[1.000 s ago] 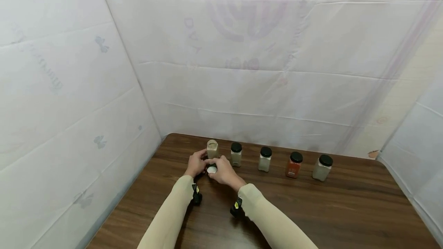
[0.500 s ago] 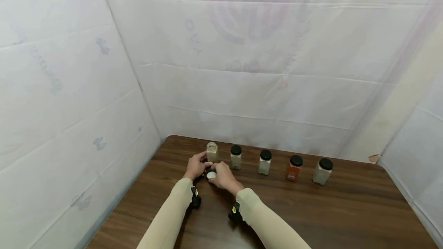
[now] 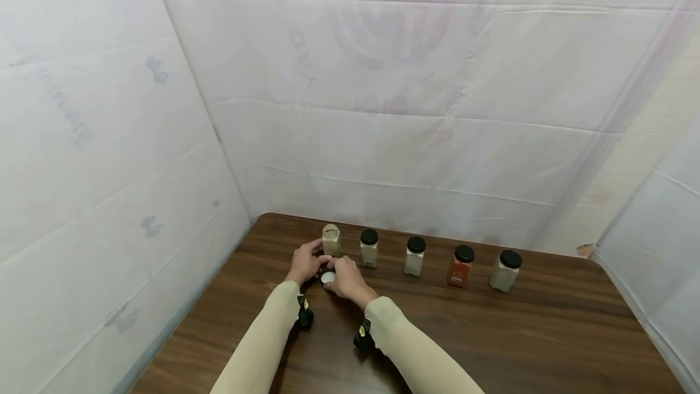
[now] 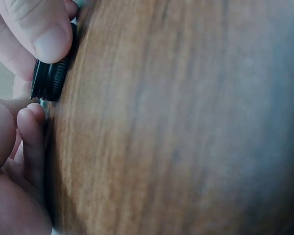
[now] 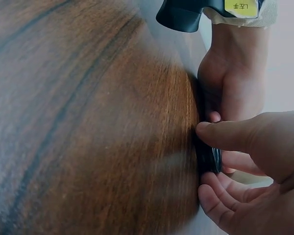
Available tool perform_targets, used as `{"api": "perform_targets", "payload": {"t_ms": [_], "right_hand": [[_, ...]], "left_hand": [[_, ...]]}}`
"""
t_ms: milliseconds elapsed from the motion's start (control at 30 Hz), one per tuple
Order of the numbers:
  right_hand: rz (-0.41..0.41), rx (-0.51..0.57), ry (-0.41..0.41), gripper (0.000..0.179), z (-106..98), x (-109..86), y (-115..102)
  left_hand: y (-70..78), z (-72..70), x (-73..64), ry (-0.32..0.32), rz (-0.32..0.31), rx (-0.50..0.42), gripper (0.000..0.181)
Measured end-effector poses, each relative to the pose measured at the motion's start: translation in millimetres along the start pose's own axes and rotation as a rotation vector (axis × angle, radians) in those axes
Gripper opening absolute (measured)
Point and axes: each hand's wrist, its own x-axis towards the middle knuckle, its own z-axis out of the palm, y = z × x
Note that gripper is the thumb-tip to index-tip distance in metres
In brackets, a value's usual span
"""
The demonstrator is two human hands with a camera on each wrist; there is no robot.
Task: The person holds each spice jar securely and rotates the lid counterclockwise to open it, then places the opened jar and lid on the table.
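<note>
An uncapped clear jar (image 3: 330, 241) of pale beige powder stands upright at the left end of a row of jars. My left hand (image 3: 305, 262) grips its lower left side, thumb in front; its far fingers are hidden. Just in front of the jar, my right hand (image 3: 348, 280) pinches a black screw lid (image 3: 327, 276) with a white disc facing up. In the right wrist view, the thumb and fingers hold the edge of the lid (image 5: 210, 156), close to the tabletop. The left wrist view shows the lid's ribbed rim (image 4: 54, 78) near the left fingertips.
To the right stand several black-capped jars: two with pale contents (image 3: 369, 249) (image 3: 414, 257), one of red-orange powder (image 3: 460, 266) and one greyish (image 3: 505, 271). The brown wood table (image 3: 492, 339) meets white sheet walls (image 3: 383, 157) at the back and sides.
The head view has shifted slightly. My right hand and the lid have moved a little lower, to just in front of the jar; the left hand keeps its place at the jar.
</note>
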Motion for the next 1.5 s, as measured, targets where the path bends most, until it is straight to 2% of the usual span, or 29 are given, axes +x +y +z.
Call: {"api": "perform_targets", "payload": {"t_ms": [300, 533, 767, 1000, 1233, 1300, 1500], "right_hand": [[0.009, 0.016, -0.001, 0.038, -1.9, -0.7, -2.4], [0.005, 0.031, 0.009, 0.040, -1.3, -3.2, -2.6], [-0.001, 0.040, 0.007, 0.040, -2.7, -3.1, 0.4], [0.011, 0.054, -0.005, 0.042, -1.3, -1.7, 1.6], [-0.002, 0.067, -0.004, 0.045, -7.9, -3.4, 5.8], [-0.010, 0.075, -0.007, 0.046, -9.2, -4.4, 6.4], [-0.027, 0.076, -0.014, 0.051, -12.6, -5.5, 4.7]], "left_hand": [[4.4, -2.9, -2.1, -0.014, 0.000, 0.026, 0.054], [3.8, -1.7, -1.4, -0.015, -0.029, 0.013, 0.056], [3.9, -0.7, -0.4, -0.006, -0.005, 0.024, 0.054], [3.6, -0.4, -0.5, -0.009, -0.020, 0.026, 0.054], [10.3, 0.6, 0.3, -0.049, -0.014, -0.009, 0.054], [10.4, 0.3, 0.9, -0.057, -0.030, -0.016, 0.055], [8.3, -3.7, -1.1, -0.058, -0.026, -0.002, 0.055]]}}
